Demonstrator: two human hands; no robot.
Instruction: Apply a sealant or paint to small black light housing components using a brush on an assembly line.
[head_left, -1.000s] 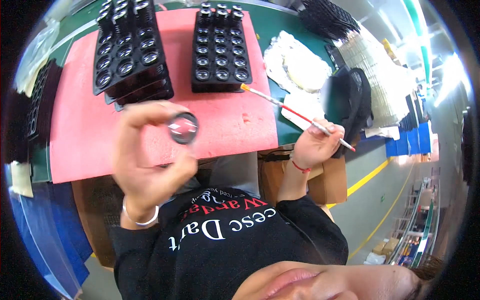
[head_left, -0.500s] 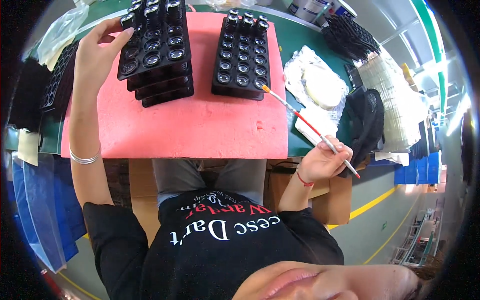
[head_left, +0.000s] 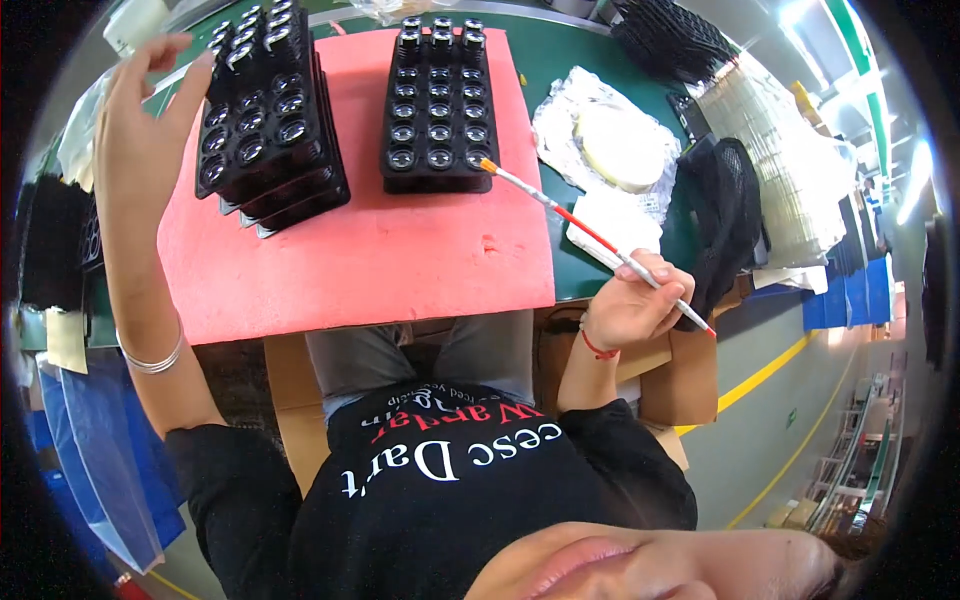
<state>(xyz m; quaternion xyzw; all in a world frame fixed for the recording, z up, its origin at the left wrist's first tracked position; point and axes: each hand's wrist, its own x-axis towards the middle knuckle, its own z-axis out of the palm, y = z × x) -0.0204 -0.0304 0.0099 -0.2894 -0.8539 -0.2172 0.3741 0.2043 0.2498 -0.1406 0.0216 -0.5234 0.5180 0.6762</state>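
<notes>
A thin paintbrush (head_left: 585, 230) with a white and red handle lies across the fingers of my right hand (head_left: 640, 300), which is closed round it. Its orange bristle tip is over the near right lens of a black plastic tray (head_left: 436, 182); whether it touches I cannot tell. Round clear lenses (head_left: 440, 108) sit in that tray's rows, and taller pieces stand in its far rows. My left hand (head_left: 145, 120) is raised with thumb and fingers apart, nothing visible between them. Beside it, a stack of similar black trays (head_left: 285, 195) leans slightly, its top one also filled with lenses.
A pink foam sheet (head_left: 370, 270) lies under the trays on a green table (head_left: 545, 90). To the right are a round pale disc (head_left: 615, 148) on crumpled wrapping, folded white cloth (head_left: 610, 228) and black mesh (head_left: 728, 200). More black trays (head_left: 668, 42) are piled behind.
My left hand has come off the top tray's edge and moved left, its fingers spreading. The view has shifted. My right hand keeps the paintbrush at the same tray corner.
</notes>
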